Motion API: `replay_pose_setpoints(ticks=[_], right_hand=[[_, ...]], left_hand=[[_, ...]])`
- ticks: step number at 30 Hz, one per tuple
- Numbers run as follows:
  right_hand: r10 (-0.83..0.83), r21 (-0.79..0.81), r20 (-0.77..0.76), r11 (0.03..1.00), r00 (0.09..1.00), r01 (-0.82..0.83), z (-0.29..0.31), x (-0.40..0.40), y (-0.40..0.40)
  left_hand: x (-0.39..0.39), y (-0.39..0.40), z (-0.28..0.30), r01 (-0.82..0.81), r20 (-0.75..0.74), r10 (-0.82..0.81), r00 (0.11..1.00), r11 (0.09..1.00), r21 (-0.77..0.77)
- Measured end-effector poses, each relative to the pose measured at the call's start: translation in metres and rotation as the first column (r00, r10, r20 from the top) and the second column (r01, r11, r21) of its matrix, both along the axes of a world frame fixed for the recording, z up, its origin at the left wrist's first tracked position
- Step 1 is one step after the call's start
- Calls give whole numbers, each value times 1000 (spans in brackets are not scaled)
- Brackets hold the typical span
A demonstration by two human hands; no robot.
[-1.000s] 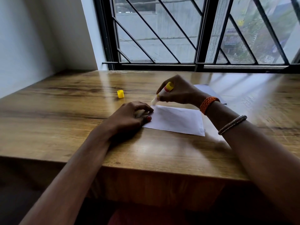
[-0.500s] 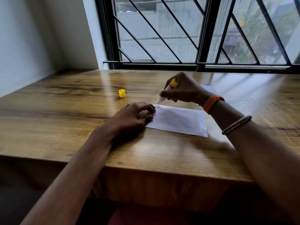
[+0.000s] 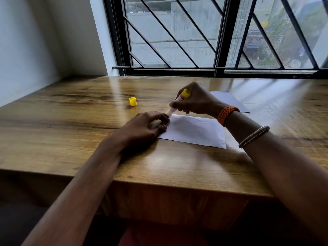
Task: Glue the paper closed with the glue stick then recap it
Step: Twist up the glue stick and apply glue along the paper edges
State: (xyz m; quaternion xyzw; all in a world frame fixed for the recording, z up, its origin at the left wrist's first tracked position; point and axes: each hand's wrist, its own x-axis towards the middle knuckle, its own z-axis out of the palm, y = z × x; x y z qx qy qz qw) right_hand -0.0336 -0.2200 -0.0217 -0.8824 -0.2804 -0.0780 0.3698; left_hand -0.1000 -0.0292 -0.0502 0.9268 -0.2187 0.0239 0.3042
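A folded white paper (image 3: 195, 130) lies flat on the wooden table (image 3: 71, 132). My left hand (image 3: 143, 130) rests on the paper's left end, fingers curled and pressing it down. My right hand (image 3: 197, 102) grips the uncapped glue stick (image 3: 179, 102), tilted with its yellow base up. Its white tip touches the paper's far left corner, right beside my left fingers. The yellow cap (image 3: 133, 101) stands alone on the table, to the left of both hands.
A second, greyish sheet (image 3: 229, 100) lies behind my right wrist. A barred window (image 3: 213, 41) runs along the table's far edge, and a white wall closes the left side. The table's front edge is close to my body.
The glue stick's tip has slid a little left along the paper's far edge, toward my left fingers. My left hand has stayed on the paper.
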Motion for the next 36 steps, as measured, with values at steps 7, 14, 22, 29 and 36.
replay_pose_setpoints(ticks=[7, 14, 22, 29, 36], right_hand=[[-69, -55, 58, 996, 996, 72, 4, -5, -3], [-91, -77, 25, 993, 996, 93, 7, -9, -11], [-128, -84, 18, 988, 992, 129, 8, -17, -25], [-198, -84, 12, 976, 980, 199, 4, -25, -46], [-264, -93, 48, 959, 963, 268, 4, -37, -67]], left_hand=[[1, -1, 0, -25, 2, 25, 1000, 999, 20], [3, 0, -1, -41, 2, 41, 999, 999, 13], [2, -2, -3, -59, 6, 60, 998, 998, -36], [1, -2, -4, -59, 27, 61, 998, 996, -70], [1, -2, -6, -55, 52, 58, 997, 996, -66]])
